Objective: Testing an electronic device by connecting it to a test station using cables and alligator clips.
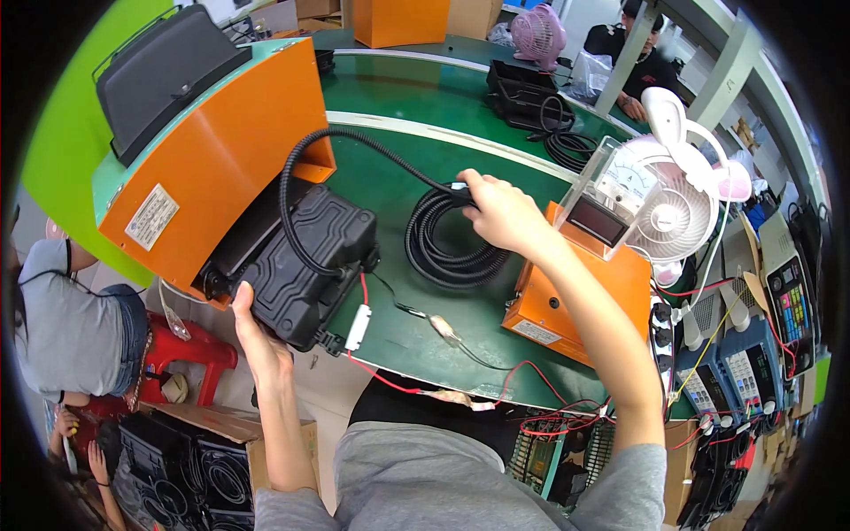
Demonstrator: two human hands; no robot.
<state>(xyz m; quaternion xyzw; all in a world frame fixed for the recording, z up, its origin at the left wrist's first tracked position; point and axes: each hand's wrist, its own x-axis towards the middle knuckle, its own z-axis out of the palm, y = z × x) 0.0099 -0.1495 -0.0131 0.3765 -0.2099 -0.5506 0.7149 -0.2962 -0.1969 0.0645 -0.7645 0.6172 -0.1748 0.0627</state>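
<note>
My left hand (258, 334) is closed on the near-left edge of a black ribbed plastic case (310, 252). The case is tilted at the opening of a large orange metal housing (226, 133). From it a black corrugated cable (292, 168) arches over to a coil (423, 239) on the green bench. My right hand (506, 212) grips the top of that coil, fingers wrapped round the cable. Red and black wires leave the case's right side; a white inline connector (358, 327) sits on the red one. The left fingers under the case are hidden.
Right of the coil stands an orange box (575, 296) with an analog meter (624, 181), beside a white fan (668, 217). Bench instruments (748, 372) and loose wires crowd the right edge. A person (646, 66) sits across the bench; another (75, 310) is at left, near a red stool (190, 350).
</note>
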